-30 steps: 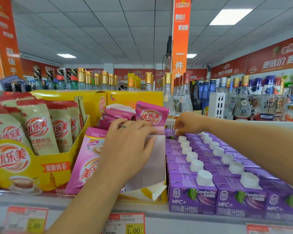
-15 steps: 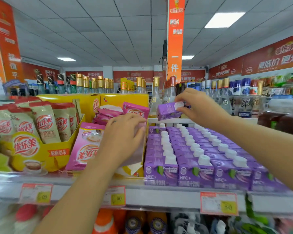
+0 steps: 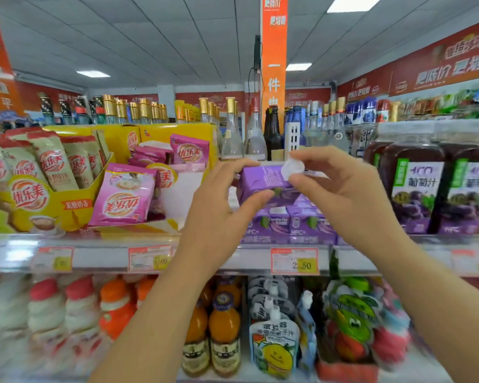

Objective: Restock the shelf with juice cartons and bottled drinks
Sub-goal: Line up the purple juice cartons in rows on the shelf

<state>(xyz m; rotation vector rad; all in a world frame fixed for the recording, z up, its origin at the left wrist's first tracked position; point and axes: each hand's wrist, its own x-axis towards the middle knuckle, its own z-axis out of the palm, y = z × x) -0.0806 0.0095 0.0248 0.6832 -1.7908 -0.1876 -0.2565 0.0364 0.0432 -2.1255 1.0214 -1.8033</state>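
Observation:
A small purple juice carton [image 3: 263, 181] with a white cap is held in the air in front of the shelf, lying on its side. My left hand [image 3: 219, 208] grips its left end between thumb and fingers. My right hand [image 3: 340, 189] pinches the capped right end. Behind and below it, rows of the same purple cartons [image 3: 293, 228] stand on the shelf [image 3: 108, 258], partly hidden by my hands.
Yellow display boxes with milk-tea sachets [image 3: 122, 197] fill the shelf's left. Large grape juice bottles [image 3: 415, 189] stand at the right. Glass liquor bottles [image 3: 233, 134] line the back. Orange drink bottles [image 3: 224, 327] and pouches [image 3: 274, 346] sit on the lower shelf.
My right hand lifted a purple carton out of the back of the rows and brought it forward. My left hand left the pink sachet box and took hold of the carton's other end.

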